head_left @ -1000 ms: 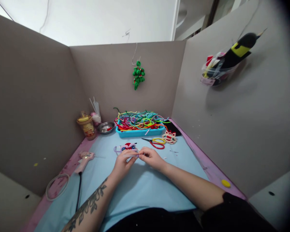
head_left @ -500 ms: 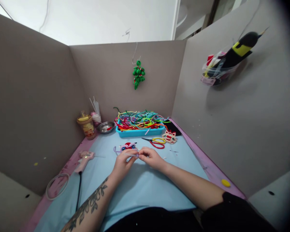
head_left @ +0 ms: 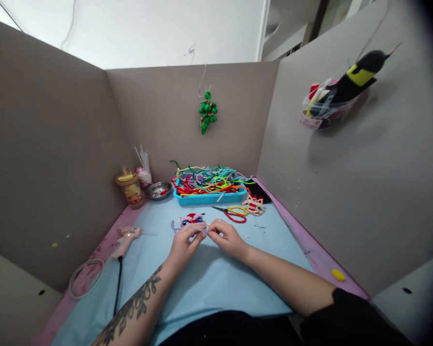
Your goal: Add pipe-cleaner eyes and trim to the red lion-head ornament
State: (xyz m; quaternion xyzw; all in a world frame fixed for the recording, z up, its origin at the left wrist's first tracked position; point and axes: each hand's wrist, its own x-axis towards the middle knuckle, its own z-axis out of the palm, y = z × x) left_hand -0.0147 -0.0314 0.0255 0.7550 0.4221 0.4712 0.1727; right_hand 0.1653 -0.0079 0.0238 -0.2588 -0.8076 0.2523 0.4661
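My left hand (head_left: 184, 244) is closed in a pinch on a pale lilac pipe cleaner (head_left: 206, 231). Facing it, my right hand (head_left: 229, 238) pinches the same strand near its end, fingertips almost touching the left ones. Just beyond my left fingers lies a small red and pink pipe-cleaner piece (head_left: 192, 218) with blue eye-like rounds, its lower part hidden by the hand. Scissors (head_left: 234, 211) with one yellow and one red handle rest beyond my right hand. A cream and red pipe-cleaner face (head_left: 253, 205) lies beside them.
A blue tray (head_left: 212, 198) heaped with coloured pipe cleaners stands at the back. Left of it are a metal bowl (head_left: 159, 191) and a lidded cup (head_left: 130, 190). A pink glue gun (head_left: 127, 242) with a cord lies at left. Grey panels (head_left: 159, 115) enclose the table.
My hands stay nearly in place, with only a slight shift of the fingers on the lilac pipe cleaner. The whole view has moved very slightly.
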